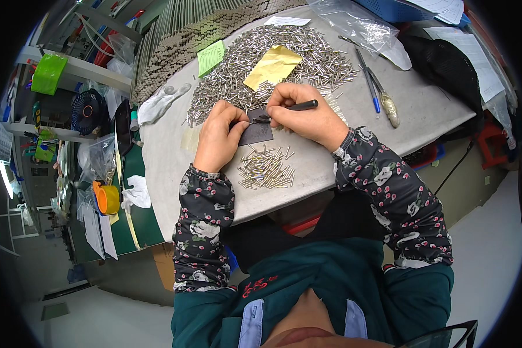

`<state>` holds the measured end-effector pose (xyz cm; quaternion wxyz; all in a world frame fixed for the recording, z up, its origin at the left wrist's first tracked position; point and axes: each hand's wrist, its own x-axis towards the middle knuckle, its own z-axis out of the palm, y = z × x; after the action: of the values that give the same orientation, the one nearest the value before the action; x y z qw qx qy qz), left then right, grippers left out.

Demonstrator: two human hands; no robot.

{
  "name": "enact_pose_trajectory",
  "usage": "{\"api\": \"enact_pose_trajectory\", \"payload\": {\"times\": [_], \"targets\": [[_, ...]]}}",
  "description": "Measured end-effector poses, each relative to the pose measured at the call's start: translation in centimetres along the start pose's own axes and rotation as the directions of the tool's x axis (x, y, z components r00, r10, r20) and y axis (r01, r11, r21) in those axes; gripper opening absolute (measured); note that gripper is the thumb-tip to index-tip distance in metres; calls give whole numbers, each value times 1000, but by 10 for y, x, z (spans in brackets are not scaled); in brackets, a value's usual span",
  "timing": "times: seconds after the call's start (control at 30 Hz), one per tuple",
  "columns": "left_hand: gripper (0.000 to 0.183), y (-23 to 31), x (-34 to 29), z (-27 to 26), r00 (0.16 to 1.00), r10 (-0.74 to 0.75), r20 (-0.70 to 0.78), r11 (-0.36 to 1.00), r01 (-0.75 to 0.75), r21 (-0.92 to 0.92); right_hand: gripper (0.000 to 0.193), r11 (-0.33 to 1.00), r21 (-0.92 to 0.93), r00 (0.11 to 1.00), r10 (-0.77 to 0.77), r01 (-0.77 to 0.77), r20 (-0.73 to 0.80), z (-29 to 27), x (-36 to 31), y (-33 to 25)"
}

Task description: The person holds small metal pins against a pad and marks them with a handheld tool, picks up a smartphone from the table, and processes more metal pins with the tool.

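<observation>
My left hand point(216, 134) is closed in a pinch at the left edge of a small dark plate point(256, 136). Something small and dark shows at its fingertips, too hidden to name. In my right hand point(308, 116) is a slim black-handled tool point(305, 105), its handle sticking out to the right past the fingers. Both sets of fingertips nearly meet over the plate. Just beyond them spreads a large heap of short metal pins point(226, 78), with a crumpled yellow paper point(272, 66) on top. A smaller pile of pins point(265, 168) lies nearer me.
Long thin grey rods point(185, 35) are stacked at the back left, beside a green note point(211, 58). A white glove point(163, 103) lies left. To the right are a blue pen point(374, 100) and a tool with a wrapped handle point(390, 109). Plastic bags point(354, 23) lie at the back.
</observation>
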<state>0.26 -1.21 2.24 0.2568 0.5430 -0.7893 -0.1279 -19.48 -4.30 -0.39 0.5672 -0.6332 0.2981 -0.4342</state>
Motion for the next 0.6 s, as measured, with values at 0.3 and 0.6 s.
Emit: {"api": "enact_pose_trajectory", "payload": {"times": [0.3, 0.6], "targets": [[6, -1, 0, -1, 1000, -10, -5, 1000, 10, 11, 11, 1000, 16, 1000, -1, 1, -1, 2, 1, 0], [5, -2, 0, 1, 1000, -26, -5, 999, 27, 23, 10, 1000, -11, 1000, -5, 5, -3, 3, 2, 4]]}}
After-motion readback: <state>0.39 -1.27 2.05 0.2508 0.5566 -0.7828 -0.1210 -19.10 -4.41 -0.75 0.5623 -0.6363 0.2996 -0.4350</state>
